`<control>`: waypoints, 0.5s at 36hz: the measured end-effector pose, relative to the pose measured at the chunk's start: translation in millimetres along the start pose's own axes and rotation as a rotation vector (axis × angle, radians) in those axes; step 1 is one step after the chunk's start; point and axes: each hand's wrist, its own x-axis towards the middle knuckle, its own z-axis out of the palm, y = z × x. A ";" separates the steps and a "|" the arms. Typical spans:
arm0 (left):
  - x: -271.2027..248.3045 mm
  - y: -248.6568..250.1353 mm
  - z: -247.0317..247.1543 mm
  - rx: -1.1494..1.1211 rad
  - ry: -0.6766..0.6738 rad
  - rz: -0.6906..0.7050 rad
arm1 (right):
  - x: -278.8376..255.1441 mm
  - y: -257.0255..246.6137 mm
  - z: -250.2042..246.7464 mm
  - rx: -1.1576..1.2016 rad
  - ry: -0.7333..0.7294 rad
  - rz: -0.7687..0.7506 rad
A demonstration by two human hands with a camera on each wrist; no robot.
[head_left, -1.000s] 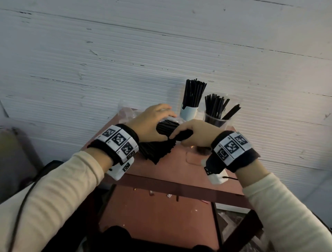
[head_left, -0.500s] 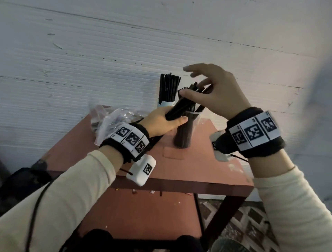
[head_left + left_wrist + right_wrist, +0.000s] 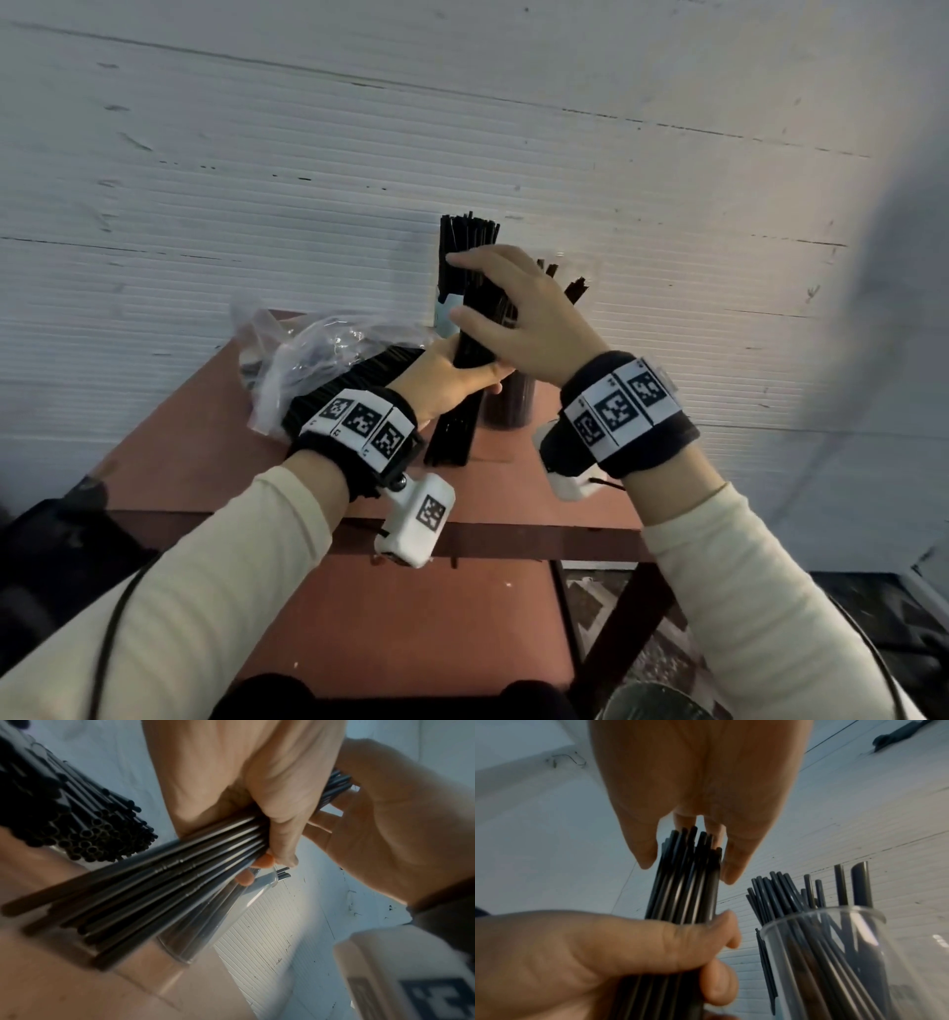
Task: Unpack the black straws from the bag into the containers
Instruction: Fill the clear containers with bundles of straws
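Note:
My left hand (image 3: 452, 380) grips a bundle of black straws (image 3: 452, 431) around its middle. The bundle stands nearly upright with its lower ends on the table, just in front of the clear cup (image 3: 508, 406). My right hand (image 3: 513, 318) cups the bundle's top, thumb on one side and fingers on the other, as the right wrist view shows around the straw bundle's tips (image 3: 687, 845). The clear cup (image 3: 834, 933) holds several straws. A paper cup (image 3: 442, 311) behind it is packed with straws (image 3: 467, 241). The clear plastic bag (image 3: 318, 354) lies to the left with more straws (image 3: 354, 380) inside.
A reddish-brown table (image 3: 205, 437) stands against a white ribbed wall (image 3: 257, 180). Its front edge lies under my wrists, with a lower shelf (image 3: 411, 627) beneath. The floor shows at the lower right beyond the table leg (image 3: 631, 611).
Both hands lifted a bundle out of the bag and carried it right toward the clear cup. It now stands upright on the table, and my right hand has come down onto its top.

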 end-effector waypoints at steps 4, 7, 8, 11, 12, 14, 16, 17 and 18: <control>2.1 -2.2 -2.8 0.020 -0.007 -0.015 | 1.5 4.5 4.9 -0.004 -0.020 0.032; 2.9 -10.2 -4.3 0.061 -0.067 -0.070 | -0.2 7.5 9.3 0.008 -0.020 0.031; 2.4 -12.7 -4.7 0.085 -0.086 -0.092 | -0.8 8.0 10.2 0.018 -0.004 0.027; 0.2 -16.5 -3.6 0.138 -0.085 -0.115 | -3.1 7.2 11.1 0.042 0.029 0.014; -0.2 -16.8 -3.2 0.151 -0.074 -0.108 | -4.0 6.4 11.0 0.049 0.041 0.013; -1.5 -14.8 -3.0 0.199 -0.049 -0.115 | -6.1 3.9 10.0 0.046 0.085 0.031; -0.5 -14.6 -5.7 0.251 -0.025 -0.119 | -8.0 2.8 7.5 0.048 0.157 0.091; 0.7 -15.2 -7.9 0.268 -0.021 -0.104 | -9.5 2.3 5.4 0.062 0.187 0.131; 0.4 -13.0 -10.2 0.282 -0.022 -0.082 | -10.8 2.4 2.7 0.073 0.202 0.165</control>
